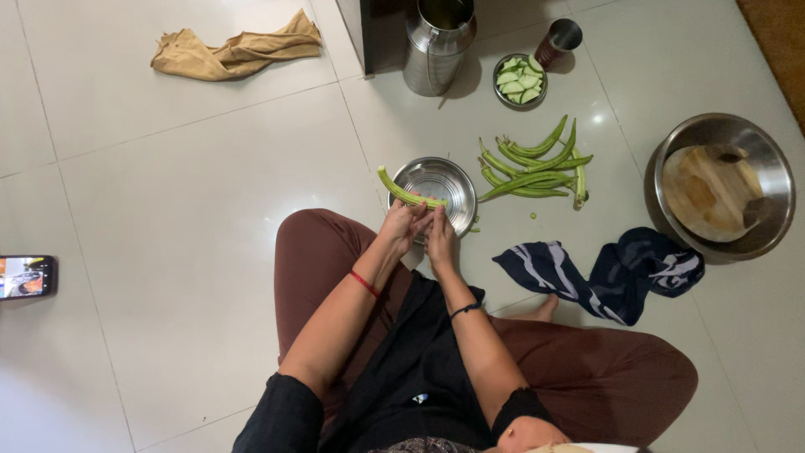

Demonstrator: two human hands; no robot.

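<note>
While both hands meet over the steel plate point(436, 180) on the tiled floor, the left hand point(402, 225) is clamped on a long green pod point(401, 191), and the right hand point(439, 239) closes beside it, its grasp unclear. More green pods point(537, 168) lie right of the plate, near a small bowl of cut pieces point(520, 80), a dark striped cloth point(604, 273) and a large steel bowl point(767, 180).

Bare floor point(184, 193) is lying open leftward; plate point(444, 186), beans point(537, 168) and cloth point(604, 273) are crowding ahead and right.
</note>
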